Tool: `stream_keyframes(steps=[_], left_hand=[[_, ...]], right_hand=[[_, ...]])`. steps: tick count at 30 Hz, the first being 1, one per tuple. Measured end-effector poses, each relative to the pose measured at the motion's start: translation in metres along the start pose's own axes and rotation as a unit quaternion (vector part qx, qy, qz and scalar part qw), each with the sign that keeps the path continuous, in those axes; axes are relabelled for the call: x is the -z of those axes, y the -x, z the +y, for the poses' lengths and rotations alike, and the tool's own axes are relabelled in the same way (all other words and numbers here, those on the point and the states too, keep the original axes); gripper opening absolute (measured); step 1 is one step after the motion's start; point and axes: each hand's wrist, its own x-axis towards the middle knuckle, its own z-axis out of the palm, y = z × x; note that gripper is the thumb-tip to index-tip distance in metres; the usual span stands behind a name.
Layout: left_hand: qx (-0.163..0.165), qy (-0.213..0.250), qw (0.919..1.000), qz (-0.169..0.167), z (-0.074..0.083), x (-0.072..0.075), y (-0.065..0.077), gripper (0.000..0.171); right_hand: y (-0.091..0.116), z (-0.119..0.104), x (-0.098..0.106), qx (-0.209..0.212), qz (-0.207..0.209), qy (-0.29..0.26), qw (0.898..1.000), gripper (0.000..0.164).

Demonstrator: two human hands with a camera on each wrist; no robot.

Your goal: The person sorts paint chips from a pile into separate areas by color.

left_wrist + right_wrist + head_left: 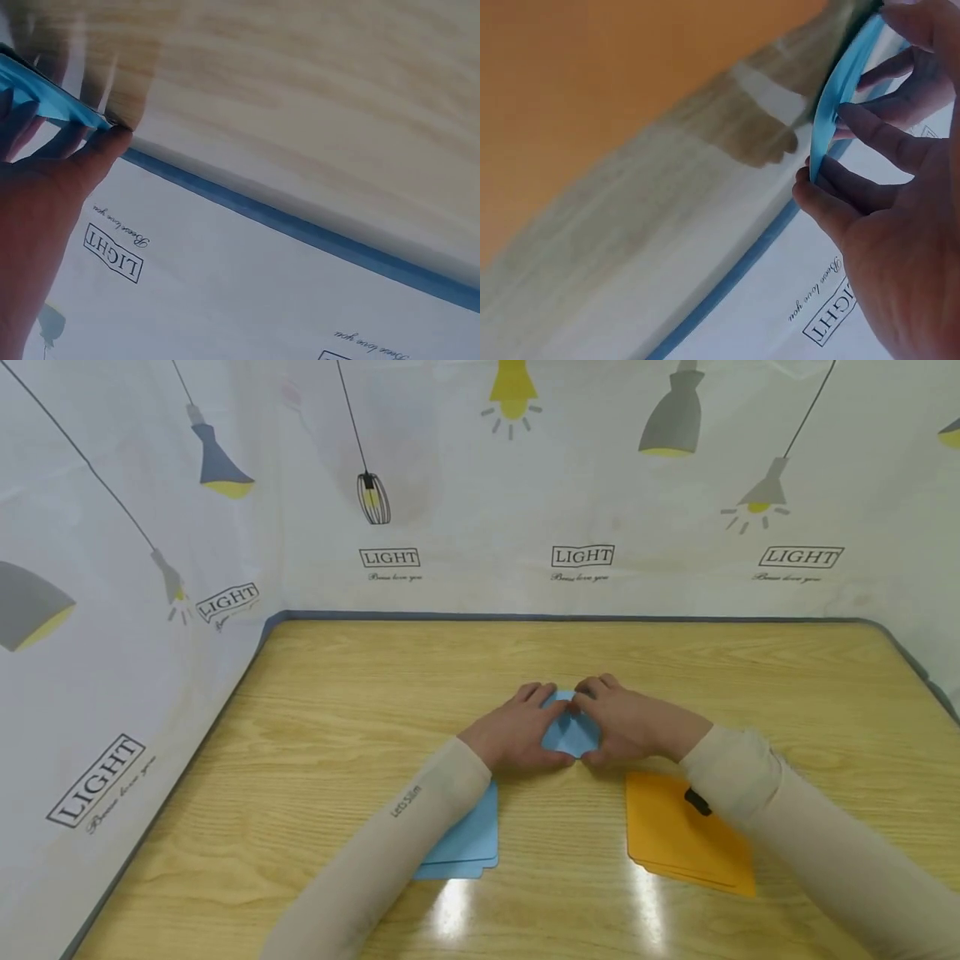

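Observation:
A small sheet of blue paper (572, 740) is held between both hands over the middle of the table. My left hand (525, 731) grips its left side, the thumb at the near edge. On the other side my right hand (626, 720) grips it, with fingertips close to those of the left. In the right wrist view the blue paper (829, 112) appears edge-on and slightly bowed, pinched by the fingers. The left wrist view shows fingertips along the edge of the blue paper (45, 96). Fingers hide much of its far part.
A stack of blue sheets (471, 835) lies partly under the left forearm. Orange sheets (678, 839) lie by the right forearm, which overlaps them. Behind the wooden table (352, 693) stands a white lamp-printed backdrop (480, 585), which also runs along the left side.

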Motion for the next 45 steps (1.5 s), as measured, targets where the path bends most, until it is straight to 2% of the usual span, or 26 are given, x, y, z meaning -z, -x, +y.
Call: stream_keyframes(steps=[7, 12, 16, 21, 25, 30, 35, 37, 42, 45], left_hand=[[-0.022, 0.004, 0.9993, 0.03, -0.005, 0.005, 0.007, 0.065], [-0.016, 0.006, 0.9994, 0.029, -0.004, 0.01, 0.026, 0.067], [-0.001, -0.012, 0.9997, 0.022, -0.001, 0.017, 0.052, 0.066], [0.012, -0.038, 0.999, 0.021, 0.0, 0.021, 0.098, 0.065], [0.02, -0.026, 0.9993, 0.019, 0.0, 0.015, 0.131, 0.063], [0.023, -0.022, 0.9994, 0.017, -0.002, 0.003, 0.157, 0.066], [0.017, -0.02, 0.9992, 0.03, -0.007, -0.004, 0.169, 0.066], [0.01, -0.019, 0.9988, 0.045, -0.01, -0.007, 0.172, 0.064], [-0.008, -0.013, 0.9968, 0.079, -0.017, -0.017, 0.174, 0.052], [-0.009, -0.005, 0.9965, 0.083, -0.019, -0.021, 0.174, 0.048]], right_hand=[[0.004, -0.006, 0.002, -0.006, 0.015, -0.047, 0.999, 0.055], [0.006, -0.019, 0.001, 0.012, 0.022, -0.08, 0.996, 0.057], [0.003, -0.038, 0.001, 0.035, 0.023, -0.084, 0.996, 0.056], [-0.004, -0.072, -0.003, 0.072, 0.01, -0.065, 0.995, 0.058], [-0.011, -0.1, -0.011, 0.112, 0.01, -0.042, 0.993, 0.06], [-0.018, -0.125, -0.021, 0.143, 0.003, -0.014, 0.99, 0.063], [-0.023, -0.137, -0.027, 0.145, -0.004, 0.002, 0.989, 0.061], [-0.024, -0.138, -0.028, 0.147, 0.0, 0.016, 0.989, 0.057], [-0.024, -0.137, -0.031, 0.154, 0.016, 0.045, 0.987, 0.046], [-0.024, -0.137, -0.034, 0.154, 0.017, 0.039, 0.987, 0.045]])
